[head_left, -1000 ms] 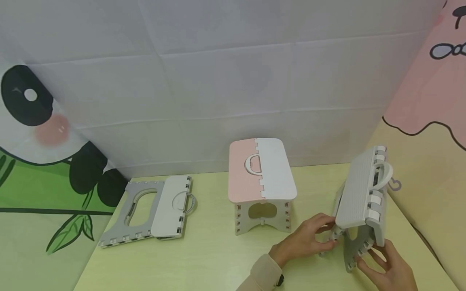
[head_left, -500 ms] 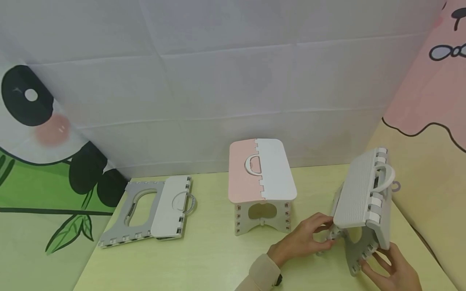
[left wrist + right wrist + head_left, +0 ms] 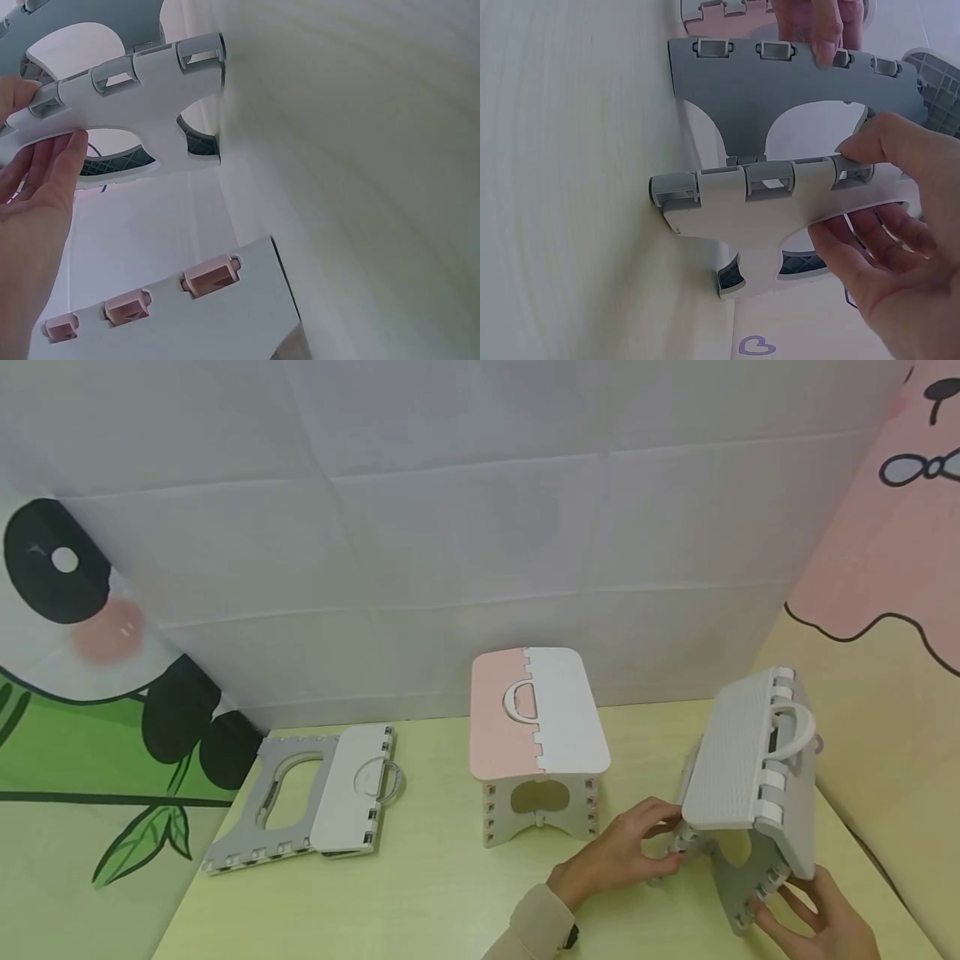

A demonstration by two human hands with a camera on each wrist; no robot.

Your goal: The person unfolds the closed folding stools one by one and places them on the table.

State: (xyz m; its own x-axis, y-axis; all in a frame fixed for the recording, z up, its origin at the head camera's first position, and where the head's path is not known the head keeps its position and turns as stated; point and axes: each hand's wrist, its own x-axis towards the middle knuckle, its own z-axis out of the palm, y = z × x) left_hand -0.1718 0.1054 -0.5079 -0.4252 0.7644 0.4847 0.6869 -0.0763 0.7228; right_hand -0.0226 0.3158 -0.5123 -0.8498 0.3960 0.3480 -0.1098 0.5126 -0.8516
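On one table, two hands pinch the rightmost stool of three between their fingers.

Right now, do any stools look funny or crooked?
Yes: the half-open stool, held by the left hand and right hand, has its top bent along the middle, unlike the flat top of the pink-and-white stool. No damage shows.

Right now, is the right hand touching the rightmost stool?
Touching: the right wrist view shows the right hand gripping the rightmost stool, its thumb pressed on a hinged edge.
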